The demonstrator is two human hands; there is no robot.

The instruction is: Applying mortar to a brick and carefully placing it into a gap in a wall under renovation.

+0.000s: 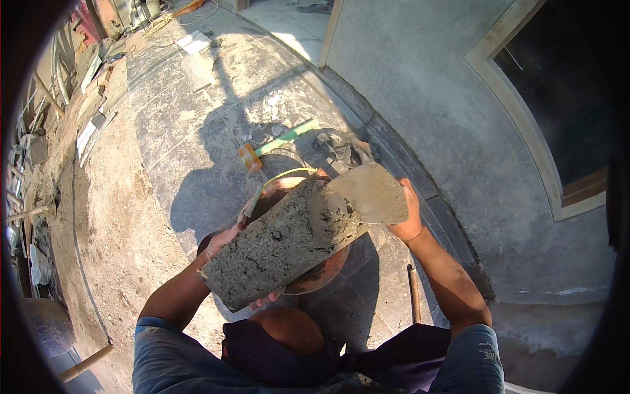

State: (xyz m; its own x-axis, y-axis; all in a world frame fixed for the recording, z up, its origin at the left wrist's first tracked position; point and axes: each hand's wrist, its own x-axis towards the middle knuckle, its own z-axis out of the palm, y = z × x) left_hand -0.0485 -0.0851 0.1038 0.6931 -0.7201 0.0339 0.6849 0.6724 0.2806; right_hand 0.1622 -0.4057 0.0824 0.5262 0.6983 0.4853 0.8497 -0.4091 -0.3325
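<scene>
My left hand (226, 240) is closed around a long rectangular slab (262, 253), with its fingertips showing at both long edges. Rough, wet grey mortar coats the face turned up to me. At the right, my right hand (410, 217) grips a trowel, whose rounded blade (371, 192) carries smooth mortar and meets the slab's right end. The trowel's handle is hidden. Under the slab stands a reddish bucket (329, 272), its inside mostly covered from view; a pale green handle arches at its far side.
Beyond the bucket lie a mallet (249, 157) with an orange head and green handle, and a crumpled grey bag or cloth (344, 148). A grey wall (420, 85) with a framed opening runs along the right. Boards, poles and rubble (39, 144) line the left.
</scene>
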